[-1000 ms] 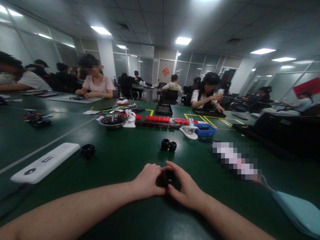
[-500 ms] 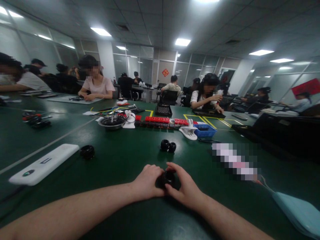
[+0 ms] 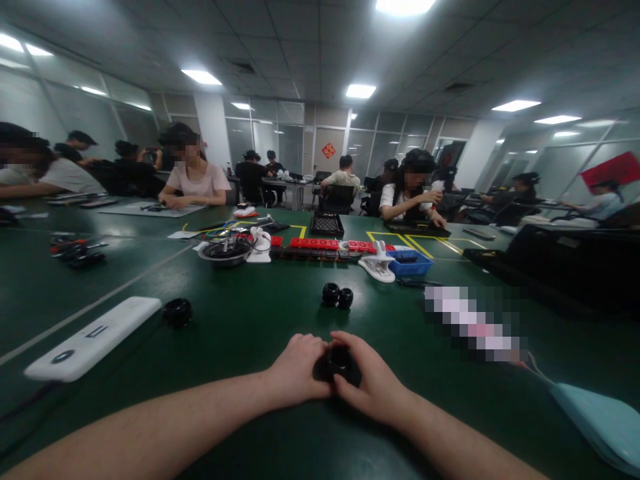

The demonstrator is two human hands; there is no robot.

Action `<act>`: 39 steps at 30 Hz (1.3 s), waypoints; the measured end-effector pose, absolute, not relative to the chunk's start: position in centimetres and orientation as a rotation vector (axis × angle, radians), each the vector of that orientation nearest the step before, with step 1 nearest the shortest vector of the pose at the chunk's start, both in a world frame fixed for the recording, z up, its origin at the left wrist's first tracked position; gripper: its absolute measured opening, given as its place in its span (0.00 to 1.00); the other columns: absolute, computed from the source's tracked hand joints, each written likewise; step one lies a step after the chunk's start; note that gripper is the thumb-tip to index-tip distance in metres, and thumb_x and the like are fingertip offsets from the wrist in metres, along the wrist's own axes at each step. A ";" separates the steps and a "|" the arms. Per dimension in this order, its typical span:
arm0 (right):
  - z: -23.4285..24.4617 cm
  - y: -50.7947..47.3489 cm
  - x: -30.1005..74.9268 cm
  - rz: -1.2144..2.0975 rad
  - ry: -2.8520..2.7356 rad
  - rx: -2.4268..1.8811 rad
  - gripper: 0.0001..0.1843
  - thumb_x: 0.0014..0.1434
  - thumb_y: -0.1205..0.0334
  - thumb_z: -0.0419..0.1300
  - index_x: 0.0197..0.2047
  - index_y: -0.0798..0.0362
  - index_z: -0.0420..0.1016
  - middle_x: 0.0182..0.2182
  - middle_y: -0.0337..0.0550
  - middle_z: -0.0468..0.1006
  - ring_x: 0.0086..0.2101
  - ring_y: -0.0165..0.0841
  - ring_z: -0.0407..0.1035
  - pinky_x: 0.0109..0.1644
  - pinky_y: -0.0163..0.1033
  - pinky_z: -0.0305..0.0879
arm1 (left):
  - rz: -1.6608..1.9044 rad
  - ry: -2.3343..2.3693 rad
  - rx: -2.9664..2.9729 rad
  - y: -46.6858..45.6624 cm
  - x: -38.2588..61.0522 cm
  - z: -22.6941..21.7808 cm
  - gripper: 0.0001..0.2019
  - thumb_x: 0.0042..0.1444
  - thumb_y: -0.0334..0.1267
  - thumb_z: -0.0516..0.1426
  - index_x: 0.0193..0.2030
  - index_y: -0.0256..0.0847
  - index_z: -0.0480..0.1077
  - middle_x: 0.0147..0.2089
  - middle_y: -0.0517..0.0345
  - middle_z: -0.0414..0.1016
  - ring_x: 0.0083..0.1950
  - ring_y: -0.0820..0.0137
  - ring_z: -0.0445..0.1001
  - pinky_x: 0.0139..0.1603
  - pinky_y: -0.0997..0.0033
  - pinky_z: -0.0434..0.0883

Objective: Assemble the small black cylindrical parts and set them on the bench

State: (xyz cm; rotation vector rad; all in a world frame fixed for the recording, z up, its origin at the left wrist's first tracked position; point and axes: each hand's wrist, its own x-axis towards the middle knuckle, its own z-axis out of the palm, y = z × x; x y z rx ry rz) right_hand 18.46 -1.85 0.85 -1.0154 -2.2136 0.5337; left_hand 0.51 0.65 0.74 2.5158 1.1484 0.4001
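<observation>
Black, round and hollow, one glossy ring [image 3: 340,364] sits between my left hand [image 3: 299,368] and right hand [image 3: 373,381] at the green table [image 3: 277,437], fingers curled around it, so from afar I judge it mid-handling, with two black rings [image 3: 331,295] ahead and a lone black ring [image 3: 177,312] leftward unheld, their completion unclear.

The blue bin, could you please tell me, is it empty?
Not empty: the blue bin has a dark object visible inside.
</observation>
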 end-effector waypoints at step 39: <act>0.6 -1.3 18.1 0.270 -2.095 -1.103 0.34 0.46 0.60 0.60 0.55 0.55 0.54 0.46 0.53 0.66 0.45 0.45 0.63 0.49 0.53 0.61 | 0.405 1.169 2.589 0.7 0.7 0.5 0.16 0.45 0.49 0.59 0.34 0.39 0.67 0.34 0.57 0.70 0.37 0.62 0.68 0.39 0.65 0.62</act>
